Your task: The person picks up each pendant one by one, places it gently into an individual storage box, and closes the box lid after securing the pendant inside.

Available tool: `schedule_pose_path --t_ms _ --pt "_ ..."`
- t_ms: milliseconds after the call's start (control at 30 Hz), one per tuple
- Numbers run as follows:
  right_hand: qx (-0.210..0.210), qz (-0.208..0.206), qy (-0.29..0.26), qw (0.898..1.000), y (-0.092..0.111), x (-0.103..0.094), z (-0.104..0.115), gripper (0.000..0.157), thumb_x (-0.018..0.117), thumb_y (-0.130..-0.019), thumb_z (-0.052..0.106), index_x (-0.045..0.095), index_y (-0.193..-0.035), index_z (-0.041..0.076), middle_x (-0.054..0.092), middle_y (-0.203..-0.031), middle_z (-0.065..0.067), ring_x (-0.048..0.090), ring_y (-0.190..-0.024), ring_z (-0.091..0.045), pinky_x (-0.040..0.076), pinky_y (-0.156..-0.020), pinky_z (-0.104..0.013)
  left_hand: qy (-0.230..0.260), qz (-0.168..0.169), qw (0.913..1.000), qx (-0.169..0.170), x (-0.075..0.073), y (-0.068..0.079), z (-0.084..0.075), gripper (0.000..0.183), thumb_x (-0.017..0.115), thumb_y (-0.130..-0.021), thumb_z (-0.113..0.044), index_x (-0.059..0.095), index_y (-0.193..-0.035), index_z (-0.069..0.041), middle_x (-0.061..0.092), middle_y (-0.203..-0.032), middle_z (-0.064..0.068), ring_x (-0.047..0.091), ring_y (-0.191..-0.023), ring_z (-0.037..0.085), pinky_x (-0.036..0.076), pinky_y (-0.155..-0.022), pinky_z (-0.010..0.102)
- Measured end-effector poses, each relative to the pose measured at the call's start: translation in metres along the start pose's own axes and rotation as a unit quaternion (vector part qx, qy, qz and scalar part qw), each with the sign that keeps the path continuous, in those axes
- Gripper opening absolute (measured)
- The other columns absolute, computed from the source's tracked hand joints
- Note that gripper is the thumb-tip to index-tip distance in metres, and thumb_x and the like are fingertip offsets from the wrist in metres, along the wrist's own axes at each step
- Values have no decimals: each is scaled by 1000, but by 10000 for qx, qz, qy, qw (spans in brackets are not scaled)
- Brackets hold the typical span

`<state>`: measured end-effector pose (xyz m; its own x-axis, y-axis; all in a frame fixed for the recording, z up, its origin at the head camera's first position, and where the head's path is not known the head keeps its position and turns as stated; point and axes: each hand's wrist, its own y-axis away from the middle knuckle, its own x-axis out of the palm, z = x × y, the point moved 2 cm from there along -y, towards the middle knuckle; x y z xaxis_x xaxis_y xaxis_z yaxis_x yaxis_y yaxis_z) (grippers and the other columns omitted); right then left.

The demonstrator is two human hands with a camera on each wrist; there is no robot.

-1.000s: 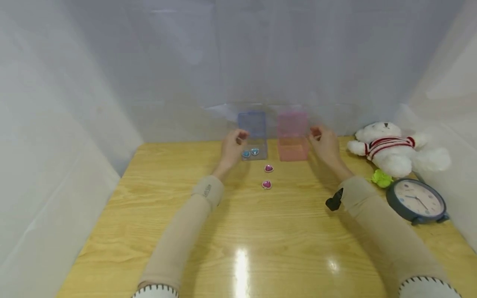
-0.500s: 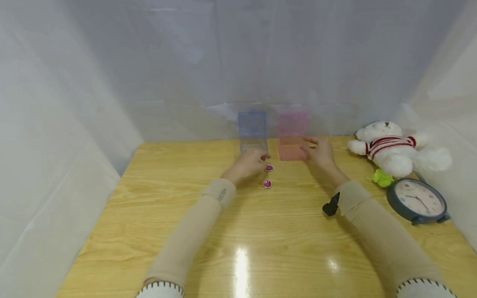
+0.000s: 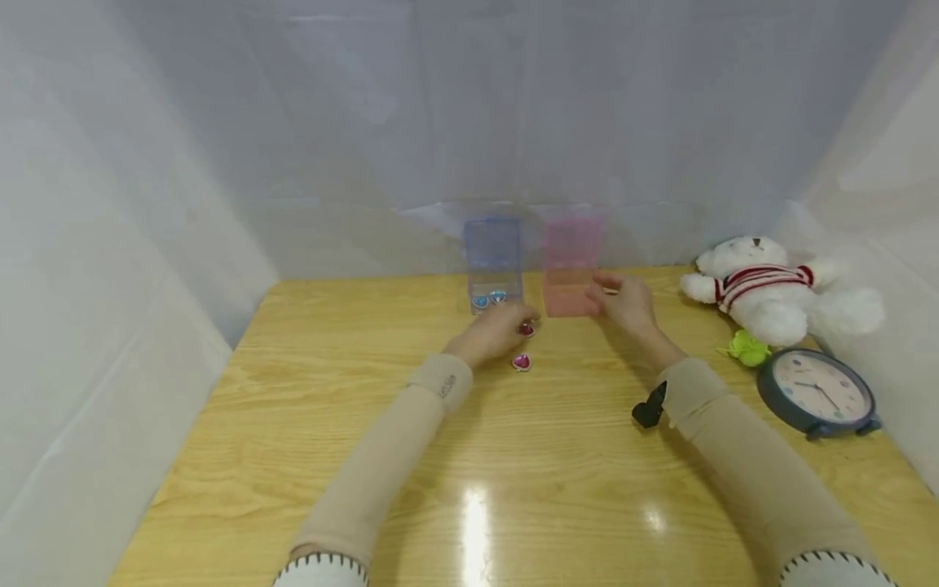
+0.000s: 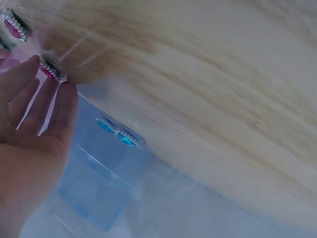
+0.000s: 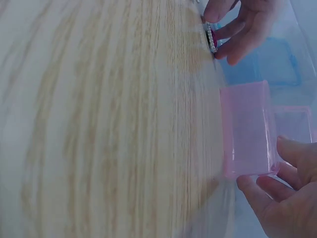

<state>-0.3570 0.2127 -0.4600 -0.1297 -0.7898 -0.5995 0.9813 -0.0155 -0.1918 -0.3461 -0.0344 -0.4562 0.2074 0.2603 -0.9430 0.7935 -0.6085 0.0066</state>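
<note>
My left hand (image 3: 491, 334) has its thumb and fingertips around a pink heart-shaped gem (image 4: 49, 70) with a beaded silver rim, at the table surface. A second pink gem (image 3: 521, 362) lies closer to me. Behind the left hand stands a clear blue box (image 3: 494, 244), lid raised, with two blue gems (image 4: 116, 131) inside. To its right is a clear pink box (image 5: 246, 129), its lid also up. My right hand (image 3: 627, 308) grips the pink box's right side between thumb and fingers; in the right wrist view the fingertips touch its side wall.
On the right of the wooden table (image 3: 330, 391) lie a white plush bear (image 3: 770, 293) in a striped top, a yellow-green flower-shaped object (image 3: 748, 349) and a dark round clock (image 3: 822, 391). A pale sheet (image 3: 367, 122) hangs behind the boxes.
My left hand has moved from the blue box's left side, right and towards me, to the farther pink gem. My right hand has come slightly left and down onto the pink box.
</note>
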Motion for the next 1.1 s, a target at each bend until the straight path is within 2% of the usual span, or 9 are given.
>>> schedule_pose_path --t_ms 267,500,633,767,933,1100 --pt "-29 -12 -24 10000 2 1 1 45 67 -104 21 63 -139 -6 65 -140 -29 64 -130 -45 56 -109 -56 -598 88 9981 100 3 0 0 37 67 -102 -10 67 -139 -11 71 -139 9 65 -131 27 53 -115 39" --pt "-2 -16 -64 10000 1 3 -2 45 66 -104 21 63 -140 -6 65 -140 -30 63 -132 -45 55 -110 -56 -536 -49 9984 169 4 1 0 34 67 -102 -12 69 -135 -7 71 -135 11 68 -126 28 57 -109 38" --pt "22 -73 -93 9999 1 4 -1 44 67 -104 20 63 -139 -7 66 -139 -30 63 -131 -44 55 -110 -56 -418 40 9991 71 2 3 0 38 67 -100 -14 67 -138 -9 69 -138 10 67 -125 27 57 -108 37" --pt "52 -117 -124 9998 2 4 0 43 68 -103 19 64 -138 -7 66 -137 -30 63 -131 -44 55 -110 -55 -590 169 9980 136 1 4 -1 37 69 -99 -17 68 -136 -13 68 -135 8 66 -119 24 57 -105 36" --pt "15 -105 -92 9999 2 3 1 43 67 -104 18 64 -138 -7 66 -137 -31 63 -131 -45 55 -110 -56 -935 106 9948 388 0 4 -1 27 68 -103 -16 71 -129 -10 69 -128 10 67 -116 24 58 -102 35" --pt "1 -101 -19 9999 2 3 2 43 67 -104 20 64 -137 -7 66 -137 -31 64 -130 -45 55 -110 -56 -873 54 9955 355 1 4 0 32 69 -102 -15 68 -133 -8 69 -131 11 68 -120 26 58 -105 36"
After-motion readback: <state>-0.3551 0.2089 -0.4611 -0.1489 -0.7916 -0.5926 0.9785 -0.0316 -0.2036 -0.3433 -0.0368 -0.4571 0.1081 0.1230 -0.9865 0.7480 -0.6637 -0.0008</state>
